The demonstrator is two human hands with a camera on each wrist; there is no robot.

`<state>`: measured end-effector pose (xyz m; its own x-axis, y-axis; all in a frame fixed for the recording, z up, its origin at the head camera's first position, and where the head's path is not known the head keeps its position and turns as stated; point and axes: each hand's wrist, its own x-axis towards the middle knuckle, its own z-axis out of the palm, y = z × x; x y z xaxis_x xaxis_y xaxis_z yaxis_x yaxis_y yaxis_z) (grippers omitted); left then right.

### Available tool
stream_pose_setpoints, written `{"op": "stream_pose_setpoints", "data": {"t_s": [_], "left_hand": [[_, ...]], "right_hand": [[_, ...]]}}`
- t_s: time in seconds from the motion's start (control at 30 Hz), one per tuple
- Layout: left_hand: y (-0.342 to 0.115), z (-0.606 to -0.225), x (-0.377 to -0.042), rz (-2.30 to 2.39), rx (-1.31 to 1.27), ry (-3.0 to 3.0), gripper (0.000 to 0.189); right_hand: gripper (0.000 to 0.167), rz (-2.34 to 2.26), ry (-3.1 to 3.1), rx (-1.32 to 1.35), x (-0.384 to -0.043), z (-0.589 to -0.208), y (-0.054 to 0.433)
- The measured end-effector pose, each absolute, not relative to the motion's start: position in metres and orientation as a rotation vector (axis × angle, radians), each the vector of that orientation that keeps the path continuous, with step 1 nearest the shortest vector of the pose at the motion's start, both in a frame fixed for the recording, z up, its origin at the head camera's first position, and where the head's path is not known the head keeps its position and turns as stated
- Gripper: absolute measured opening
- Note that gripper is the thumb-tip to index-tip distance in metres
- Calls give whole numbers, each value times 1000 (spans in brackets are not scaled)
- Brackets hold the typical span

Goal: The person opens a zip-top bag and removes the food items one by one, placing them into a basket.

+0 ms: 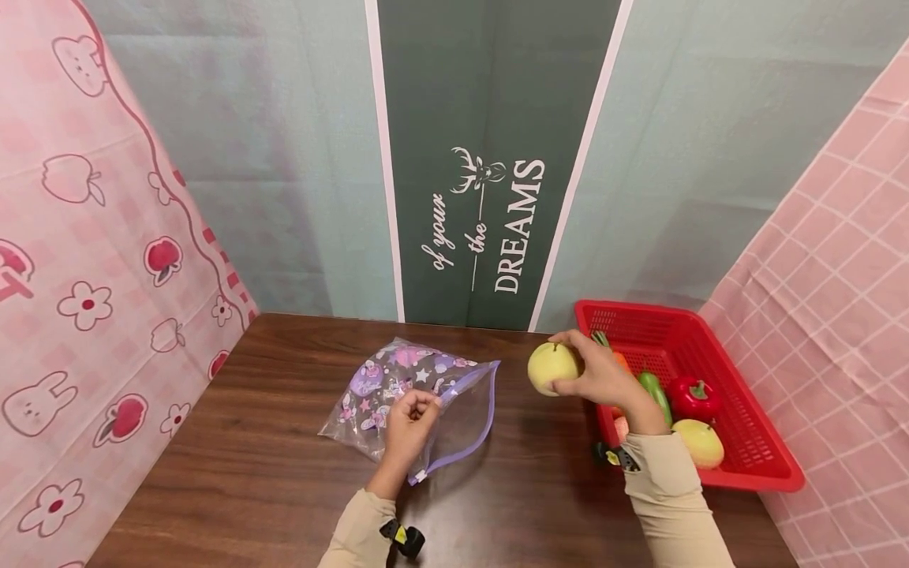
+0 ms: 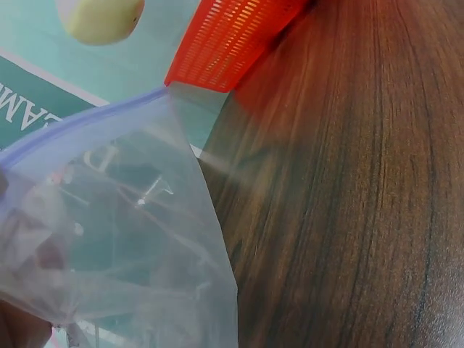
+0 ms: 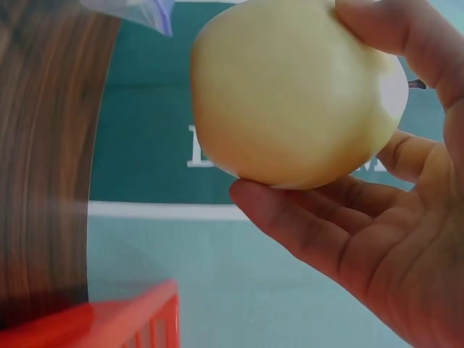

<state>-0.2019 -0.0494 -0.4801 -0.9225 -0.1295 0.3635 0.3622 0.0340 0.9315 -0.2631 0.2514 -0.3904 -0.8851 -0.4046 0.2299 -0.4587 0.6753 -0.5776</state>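
My left hand (image 1: 409, 430) pinches the upper rim of a clear zip bag (image 1: 419, 356) printed with purple and pink cartoons. The bag lies on the table, its mouth with the purple zip strip gaping toward the right; a white slider (image 1: 420, 476) sits at the near corner. In the left wrist view the see-through plastic (image 2: 145, 239) fills the left side. My right hand (image 1: 602, 379) grips a pale yellow apple (image 1: 550, 368) between thumb and fingers, in the air between bag and basket. The right wrist view shows the apple (image 3: 290, 94) close up, its stem partly behind the hand.
A red plastic basket (image 1: 763, 442) stands at the right of the brown wooden table (image 1: 270, 473). Inside it are a red bell pepper (image 1: 692, 398), a second yellow apple (image 1: 699, 443), a long green vegetable (image 1: 653, 392) and an orange item partly hidden by my hand. Printed cloths hang behind and at both sides.
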Motion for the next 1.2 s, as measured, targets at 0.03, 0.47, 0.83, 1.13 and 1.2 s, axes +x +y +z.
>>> {"op": "stream_pose_setpoints", "data": {"t_s": [0.03,0.47,0.83,1.13,1.2], "left_hand": [[-49,-479,-202,-1941,-254,-1986,5],[-44,-479,-202,-1784,-500,-2148,15],[-45,-517,-214,-1608,-547,-2260,19],[-47,-523,-214,-1477,-593,-2326,16],[-47,-525,-215,-1432,-606,-2318,15]], "right_hand": [[64,1007,-2806,709,-264,-389,255],[62,983,-2860,511,-280,-386,308],[65,859,-2911,352,-296,-392,342],[75,926,-2949,181,-312,-409,368],[76,940,-2954,140,-315,-413,373]]}}
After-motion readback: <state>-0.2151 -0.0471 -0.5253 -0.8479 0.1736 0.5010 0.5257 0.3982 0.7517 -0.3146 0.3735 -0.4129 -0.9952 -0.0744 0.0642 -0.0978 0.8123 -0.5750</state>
